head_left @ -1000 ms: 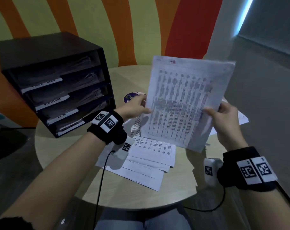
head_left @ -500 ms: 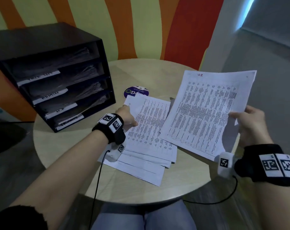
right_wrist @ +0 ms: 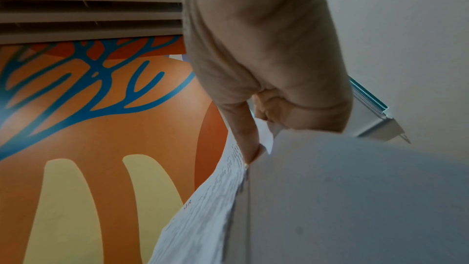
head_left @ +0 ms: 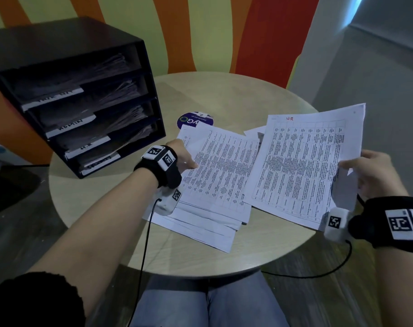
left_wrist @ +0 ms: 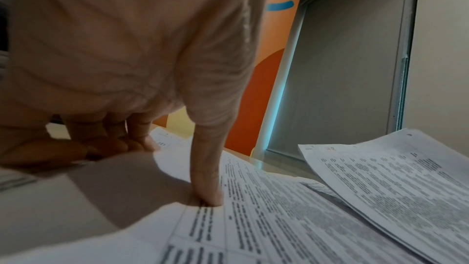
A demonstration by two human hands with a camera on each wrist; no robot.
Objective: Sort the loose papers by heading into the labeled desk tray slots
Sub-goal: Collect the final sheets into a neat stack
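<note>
A black desk tray with labeled slots, all holding papers, stands at the table's left back. My right hand pinches the right edge of printed sheets headed "HR" in red, held slanted just above the table's right side. The right wrist view shows the thumb on those HR sheets. A stack of loose papers lies in the middle. My left hand is at its left edge, thumb pressed on the top sheet, fingers curled at the edge.
The round wooden table carries a purple round sticker behind the stack. More sheets peek out under the HR sheets. Wrist cables hang off the front edge. A striped wall stands behind and a grey wall to the right.
The left hand let go of the raised HR sheets and dropped to the stack's left edge. The right hand swung the sheets down and to the right.
</note>
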